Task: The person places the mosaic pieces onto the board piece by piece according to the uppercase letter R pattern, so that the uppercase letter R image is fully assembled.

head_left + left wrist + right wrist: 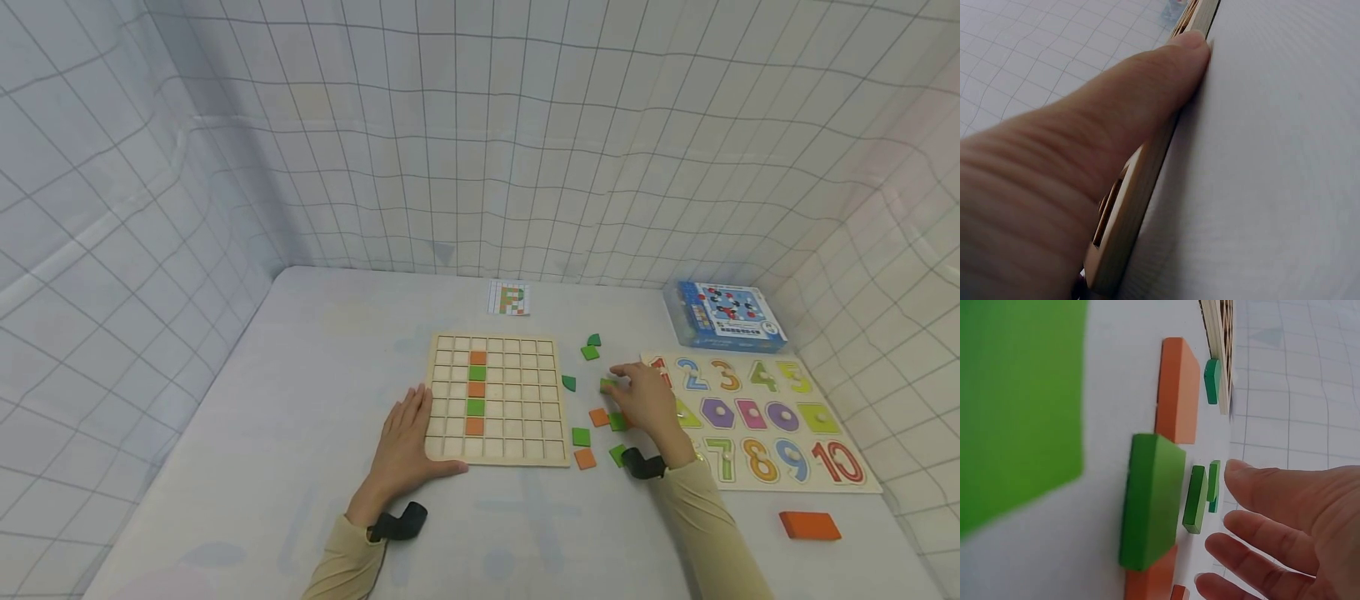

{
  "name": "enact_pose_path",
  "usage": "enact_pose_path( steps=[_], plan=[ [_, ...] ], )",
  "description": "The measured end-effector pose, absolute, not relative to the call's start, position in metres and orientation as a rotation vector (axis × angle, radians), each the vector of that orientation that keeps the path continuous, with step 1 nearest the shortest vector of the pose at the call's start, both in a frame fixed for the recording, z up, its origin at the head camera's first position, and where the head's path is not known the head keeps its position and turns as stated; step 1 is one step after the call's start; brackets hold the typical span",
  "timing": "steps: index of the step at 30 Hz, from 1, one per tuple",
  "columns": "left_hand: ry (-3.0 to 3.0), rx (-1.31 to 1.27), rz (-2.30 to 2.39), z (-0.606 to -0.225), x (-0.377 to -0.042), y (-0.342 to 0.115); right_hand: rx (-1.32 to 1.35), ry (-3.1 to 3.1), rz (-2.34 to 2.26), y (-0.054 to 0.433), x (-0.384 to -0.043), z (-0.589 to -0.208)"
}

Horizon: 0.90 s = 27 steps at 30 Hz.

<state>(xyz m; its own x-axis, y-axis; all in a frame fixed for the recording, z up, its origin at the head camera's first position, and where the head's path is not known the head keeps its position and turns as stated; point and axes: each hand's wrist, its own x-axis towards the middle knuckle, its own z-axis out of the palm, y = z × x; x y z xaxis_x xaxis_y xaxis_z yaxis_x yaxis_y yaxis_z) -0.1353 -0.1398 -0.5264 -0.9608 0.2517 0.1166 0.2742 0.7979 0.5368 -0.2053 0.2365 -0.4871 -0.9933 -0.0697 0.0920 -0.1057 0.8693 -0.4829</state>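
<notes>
A square wooden grid board (522, 408) lies on the table, with a column of alternating orange and green tiles (476, 407) left of its middle. My left hand (405, 442) rests at its near left corner, fingers along the left side. In the left wrist view the thumb (1147, 75) presses on the front edge. To the right of the board my right hand (647, 400) hovers over loose square tiles, fingers loosely bent and holding nothing. Its fingertips are close to a green tile (607, 386). The right wrist view shows another green tile (1152, 500) and an orange tile (1175, 394) nearby.
A pattern card (509, 297) lies behind the board. Dark green quarter-round pieces (569, 383) sit among the loose tiles. On the right are a number-and-shape puzzle board (765, 417), a blue box (726, 317) and an orange block (810, 526). Gridded cloth walls surround the table.
</notes>
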Motion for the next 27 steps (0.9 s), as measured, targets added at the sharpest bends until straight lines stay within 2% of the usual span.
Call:
enact_pose_path(
  steps=[27],
  plan=[
    [-2.942,-0.427,-0.894,-0.526,-0.1347,-0.1397,0.114,-3.06,0.752,0.2331,-0.2063,-0.4856]
  ],
)
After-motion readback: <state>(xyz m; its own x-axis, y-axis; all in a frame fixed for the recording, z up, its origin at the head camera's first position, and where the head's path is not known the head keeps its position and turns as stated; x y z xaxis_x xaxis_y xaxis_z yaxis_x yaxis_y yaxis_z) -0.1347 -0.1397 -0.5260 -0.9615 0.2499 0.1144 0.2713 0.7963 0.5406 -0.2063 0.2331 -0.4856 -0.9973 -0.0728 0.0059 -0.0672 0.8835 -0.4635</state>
